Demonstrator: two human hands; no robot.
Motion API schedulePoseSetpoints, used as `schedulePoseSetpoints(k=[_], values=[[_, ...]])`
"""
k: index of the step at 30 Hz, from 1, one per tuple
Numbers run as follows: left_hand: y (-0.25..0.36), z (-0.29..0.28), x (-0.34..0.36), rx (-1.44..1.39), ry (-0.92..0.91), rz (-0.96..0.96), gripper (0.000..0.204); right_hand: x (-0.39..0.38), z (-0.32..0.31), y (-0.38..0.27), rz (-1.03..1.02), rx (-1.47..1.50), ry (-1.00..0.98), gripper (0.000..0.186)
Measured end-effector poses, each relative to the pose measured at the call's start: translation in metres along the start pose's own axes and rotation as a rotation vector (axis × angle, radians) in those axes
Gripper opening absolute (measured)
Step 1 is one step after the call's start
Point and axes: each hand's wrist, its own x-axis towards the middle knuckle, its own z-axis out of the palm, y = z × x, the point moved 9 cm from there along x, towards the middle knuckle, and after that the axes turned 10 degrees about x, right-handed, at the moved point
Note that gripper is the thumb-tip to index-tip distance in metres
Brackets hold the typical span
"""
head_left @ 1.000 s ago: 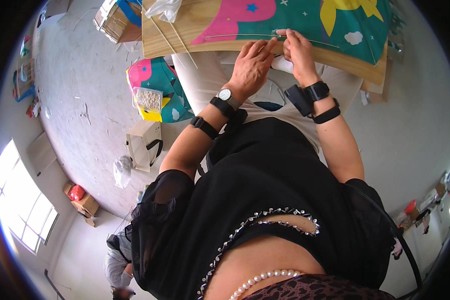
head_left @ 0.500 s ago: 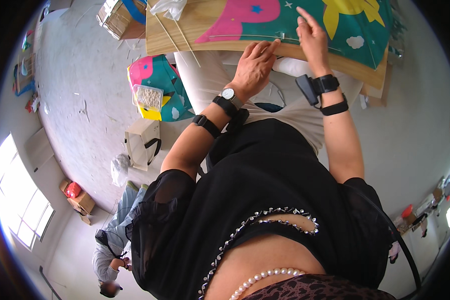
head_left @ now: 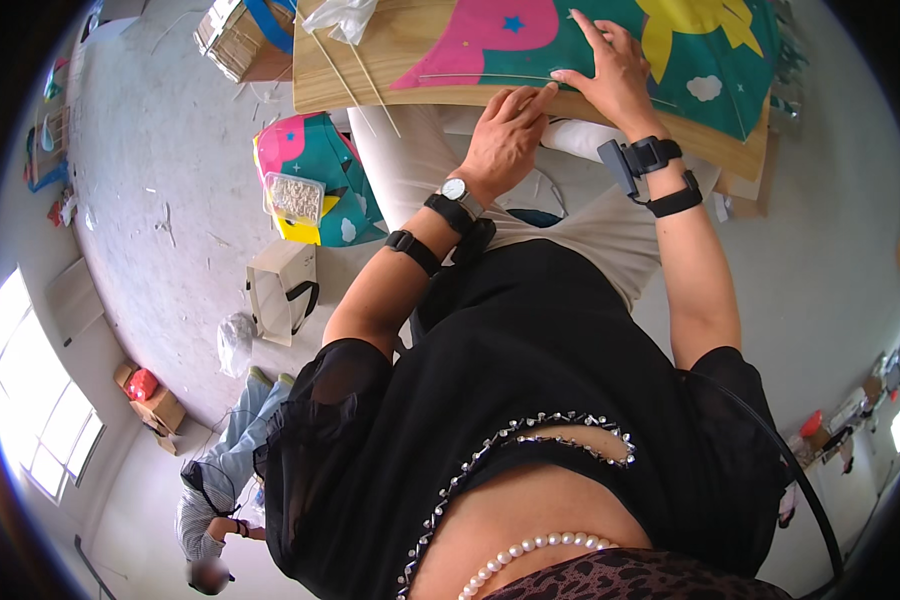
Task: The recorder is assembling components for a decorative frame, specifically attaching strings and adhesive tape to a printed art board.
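- Mostly teal, the printed sheet (head_left: 530, 62) lies flat on the wooden tabletop (head_left: 322, 92), its near border close to the tabletop's curved front edge.
- Its print is bright: a rounded pink patch (head_left: 470, 45) with a blue star (head_left: 513, 22), a yellow figure (head_left: 685, 20) with pointed tips, and a white cloud (head_left: 705, 88).
- A thin pale rod (head_left: 490, 77) runs along that border (slim enough to pass for a drawn line).
- The right hand (head_left: 618, 82) is unclenched, thumb tip at the rod, index finger stretched over the teal.
- The left hand (head_left: 508, 135) is at the front edge, fingers bent, fingertips near the rod; whether they pinch anything, I cannot tell.
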Motion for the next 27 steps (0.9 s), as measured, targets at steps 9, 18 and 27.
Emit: schedulePoseSetpoints(k=[9, 18, 27], values=[[-0.003, -0.005, 0.000, -0.039, 0.023, 0.017, 0.019, -0.026, -0.027, -0.027, -0.132, 0.259, 0.202, 0.032], [-0.029, -0.032, 0.029, -0.088, 0.019, -0.075, 0.040, -0.077, -0.008, -0.060, -0.206, 0.021, 0.034, 0.050], [-0.033, -0.018, 0.041, 0.085, -0.081, 0.110, 0.064, -0.084, 0.000, -0.056, -0.198, -0.065, 0.012, 0.050]])
